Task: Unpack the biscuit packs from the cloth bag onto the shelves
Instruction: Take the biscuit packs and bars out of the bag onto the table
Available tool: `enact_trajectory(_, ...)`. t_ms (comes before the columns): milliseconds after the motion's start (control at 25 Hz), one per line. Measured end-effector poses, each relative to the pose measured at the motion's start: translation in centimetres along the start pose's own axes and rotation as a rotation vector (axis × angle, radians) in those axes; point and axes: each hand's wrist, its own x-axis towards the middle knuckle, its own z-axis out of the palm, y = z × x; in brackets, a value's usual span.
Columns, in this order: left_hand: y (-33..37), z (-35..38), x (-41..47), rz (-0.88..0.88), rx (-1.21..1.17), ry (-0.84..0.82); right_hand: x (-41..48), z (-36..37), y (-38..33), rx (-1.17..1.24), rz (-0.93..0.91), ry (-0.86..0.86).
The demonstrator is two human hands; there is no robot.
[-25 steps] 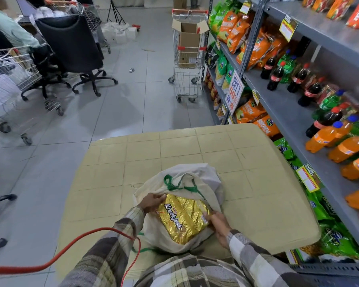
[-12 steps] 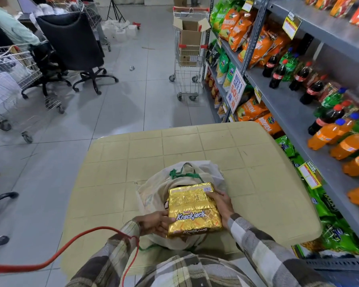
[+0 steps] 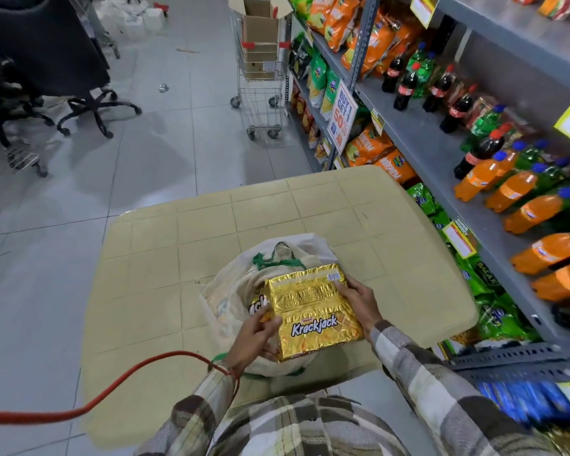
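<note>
A gold Krackjack biscuit pack (image 3: 311,311) is held just above the white cloth bag (image 3: 236,292), which lies on the beige table (image 3: 185,258). My left hand (image 3: 254,339) grips the pack's near left corner. My right hand (image 3: 359,302) holds its right side. A second gold pack (image 3: 257,306) peeks out of the bag's mouth under the first. The bag's green handles (image 3: 270,260) lie at its far end. Grey shelves (image 3: 441,159) run along the right.
The shelves carry orange soda bottles (image 3: 527,210), cola bottles (image 3: 405,83) and snack bags (image 3: 369,146). A shopping trolley (image 3: 260,77) with a cardboard box stands ahead by the shelf. Office chairs (image 3: 79,103) stand at the far left. A red cord (image 3: 112,383) crosses the lower left.
The gold pack has come up out of the bag and turned flat, held in both hands. It has shifted slightly right, and the view has swung toward the shelves.
</note>
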Motion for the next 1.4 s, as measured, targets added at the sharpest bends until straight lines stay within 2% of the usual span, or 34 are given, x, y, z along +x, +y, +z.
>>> enact_trajectory(240,3.2,3.6,2.8,0.01,0.026,-0.094,1.0,-5.2,-2.6,-0.035,-0.052,0.064)
enact_trajectory(360,5.9,6.2,5.4,0.145,0.046,-0.11,2.7,-8.3,-4.5,-0.012,-0.09,0.107)
enact_trajectory(480,8.4,10.7,9.0,0.228,0.02,-0.098,3.9,-10.6,-6.7,0.223,-0.086,0.145)
enact_trajectory(560,9.4,14.3,11.1,0.202,-0.179,-0.082,5.0,-12.5,-7.3,0.429,-0.07,0.157)
enact_trajectory(640,10.1,17.6,13.2,0.117,-0.384,0.01,6.2,-15.1,-7.8,0.523,-0.049,0.146)
enact_trajectory(720,9.6,20.1,14.8,0.048,-0.429,0.133,7.1,-17.0,-7.5,0.561,-0.026,0.096)
enact_trajectory(760,9.1,21.5,15.7,0.038,-0.483,0.105,8.0,-18.4,-6.9,0.56,-0.017,0.095)
enact_trajectory(840,8.0,23.9,17.5,0.031,-0.632,0.043,9.6,-21.0,-5.6,0.489,-0.027,0.102)
enact_trajectory(960,6.2,26.0,19.6,0.044,-0.679,0.041,11.3,-24.4,-2.8,0.311,0.055,0.101)
enact_trajectory(1240,3.9,28.1,21.2,0.099,-0.295,0.043,12.3,-27.8,0.5,0.022,0.133,0.005)
enact_trajectory(1400,1.1,29.2,21.9,0.134,-0.103,0.005,12.9,-28.4,2.6,-0.145,0.052,-0.028)
